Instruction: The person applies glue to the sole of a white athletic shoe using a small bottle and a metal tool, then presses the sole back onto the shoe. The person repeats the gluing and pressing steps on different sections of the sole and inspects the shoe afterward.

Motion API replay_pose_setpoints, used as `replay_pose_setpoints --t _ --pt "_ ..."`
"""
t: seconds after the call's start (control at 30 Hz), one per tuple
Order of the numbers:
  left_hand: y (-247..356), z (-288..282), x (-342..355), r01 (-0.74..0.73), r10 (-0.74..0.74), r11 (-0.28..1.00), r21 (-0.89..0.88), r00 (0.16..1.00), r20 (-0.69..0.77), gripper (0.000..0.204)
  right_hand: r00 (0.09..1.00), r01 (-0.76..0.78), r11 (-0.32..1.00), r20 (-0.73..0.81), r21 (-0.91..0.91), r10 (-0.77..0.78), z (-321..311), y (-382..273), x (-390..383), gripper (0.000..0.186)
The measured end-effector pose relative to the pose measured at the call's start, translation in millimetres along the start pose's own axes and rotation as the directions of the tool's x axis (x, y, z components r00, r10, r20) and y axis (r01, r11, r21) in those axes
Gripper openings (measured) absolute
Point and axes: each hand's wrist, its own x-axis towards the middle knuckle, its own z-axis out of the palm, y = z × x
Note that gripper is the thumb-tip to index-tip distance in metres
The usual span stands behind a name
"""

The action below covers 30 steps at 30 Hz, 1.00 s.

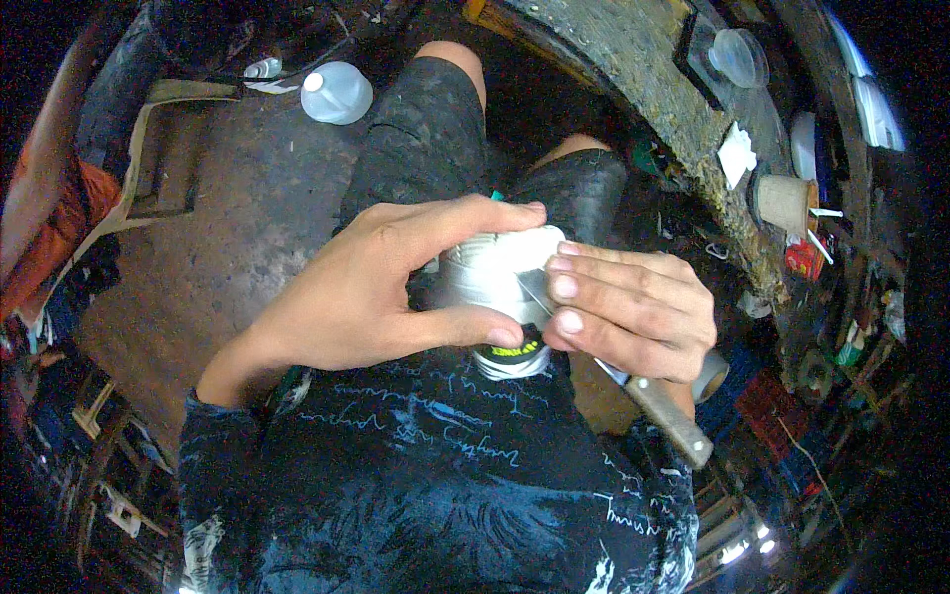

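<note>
Over my lap, my left hand (pixel 396 277) wraps round a white shoe (pixel 475 282), thumb on its near side and fingers along its far side. Glare washes out much of the shoe's surface. At its near end a dark patch with yellow lettering shows inside a white rim. My right hand (pixel 633 302) is closed on a knife (pixel 673 424), its fingers pressed together at the shoe's right side. The knife's worn, riveted handle sticks out below the hand toward me. Part of the blade shows against the shoe; the rest lies hidden under my fingers.
A translucent plastic jug (pixel 336 93) stands on the brown floor (pixel 247 228) at the far left. Along the right runs a rough, worn bench (pixel 633 49), bearing a clear round container (pixel 739 57) and a white scrap (pixel 736 154). A beige cup (pixel 785 203) is beside it.
</note>
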Motion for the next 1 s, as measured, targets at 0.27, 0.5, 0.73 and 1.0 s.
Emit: replay_pose_setpoints --t 0.27,0.5,0.73,1.0 --pt "-6.6 -4.9 7.4 -0.042 0.043 0.999 -0.018 0.995 0.085 0.055 0.993 -0.107 0.994 0.045 -0.008 0.107 -17.2 -11.8 5.3 0.013" --pt "-4.7 -3.3 9.6 -0.029 0.030 1.000 -0.011 0.996 0.080 0.053 0.999 0.011 0.999 -0.037 -0.037 -0.013 -5.4 -1.5 -3.6 0.020" --pt "-5.2 -2.1 8.9 -0.020 0.021 1.000 -0.011 0.997 0.072 0.053 1.000 -0.006 0.996 -0.016 -0.087 0.005 -4.4 -6.8 0.6 0.023" --pt "-4.5 -2.6 9.2 -0.025 0.025 1.000 0.001 0.997 0.073 0.053 0.997 0.081 0.990 -0.011 -0.115 -0.082 -1.7 -1.2 3.6 0.014"
